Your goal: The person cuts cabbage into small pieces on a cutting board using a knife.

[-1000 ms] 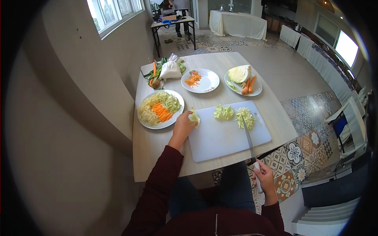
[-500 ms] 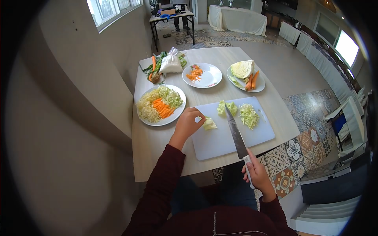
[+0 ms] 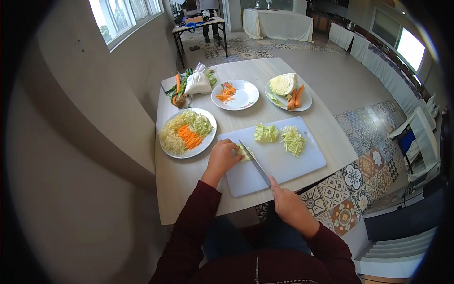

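Observation:
On the left part of the white cutting board (image 3: 283,168), my left hand (image 3: 224,157) has its fingers closed on a pale green cabbage piece (image 3: 246,153). My right hand (image 3: 288,202) grips the handle of a knife (image 3: 256,164), whose blade tip reaches the right side of that piece. The handle is mostly hidden in my palm. Farther right on the board lie a pile of flat cabbage pieces (image 3: 266,133) and a pile of thin cabbage strips (image 3: 293,141).
Left of the board stands a plate (image 3: 213,135) of shredded vegetables. Behind it are a plastic bag (image 3: 198,84), a plate (image 3: 248,98) with carrot scraps, and a plate (image 3: 308,103) with cabbage and carrots. A person (image 3: 209,19) stands behind a far table.
My right hand has brought the knife left, from the cabbage strips past the flat pieces to the piece at my left hand. My left hand has moved that piece slightly right and set it down.

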Motion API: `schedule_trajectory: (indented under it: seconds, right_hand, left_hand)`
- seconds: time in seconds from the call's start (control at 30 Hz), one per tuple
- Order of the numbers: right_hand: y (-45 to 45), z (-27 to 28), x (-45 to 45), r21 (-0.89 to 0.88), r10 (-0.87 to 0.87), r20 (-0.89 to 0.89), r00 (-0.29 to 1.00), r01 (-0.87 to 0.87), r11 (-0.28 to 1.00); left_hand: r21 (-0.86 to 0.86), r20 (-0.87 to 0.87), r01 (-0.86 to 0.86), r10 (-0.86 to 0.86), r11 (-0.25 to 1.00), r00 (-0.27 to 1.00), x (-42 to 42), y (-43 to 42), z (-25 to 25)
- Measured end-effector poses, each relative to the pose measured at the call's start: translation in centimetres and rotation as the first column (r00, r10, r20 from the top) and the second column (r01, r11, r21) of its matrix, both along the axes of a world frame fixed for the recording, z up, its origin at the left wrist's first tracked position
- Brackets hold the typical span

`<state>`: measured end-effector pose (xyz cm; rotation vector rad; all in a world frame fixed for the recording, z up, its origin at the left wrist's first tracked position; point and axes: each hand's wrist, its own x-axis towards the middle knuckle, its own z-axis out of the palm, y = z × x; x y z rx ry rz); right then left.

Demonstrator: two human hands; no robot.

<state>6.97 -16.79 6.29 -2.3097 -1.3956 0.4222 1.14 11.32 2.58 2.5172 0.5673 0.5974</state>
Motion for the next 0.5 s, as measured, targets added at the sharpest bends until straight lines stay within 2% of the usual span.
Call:
schedule_trajectory:
  seconds: [0.1, 0.27, 0.5]
  right_hand:
    - [-1.0, 1.5, -0.9, -0.098, 0.011, -0.029, 1.0, -0.014, 0.995]
    - [-0.5, 2.2, -2.0, -0.196, 0.01, 0.045, 0.999, -0.001, 0.981]
    - [4.5, 0.3, -0.4, -0.107, 0.027, 0.071, 0.997, -0.019, 0.994]
  left_hand:
    - [0.049, 0.058, 0.011, -0.013, 0.999, 0.998, 0.0, 0.1, -0.4]
    - [-0.011, 0.04, 0.01, -0.009, 1.0, 0.999, 0.1, 0.2, -0.5]
    - [0.002, 0.052, 0.015, -0.015, 1.0, 0.999, 0.0, 0.3, -0.7]
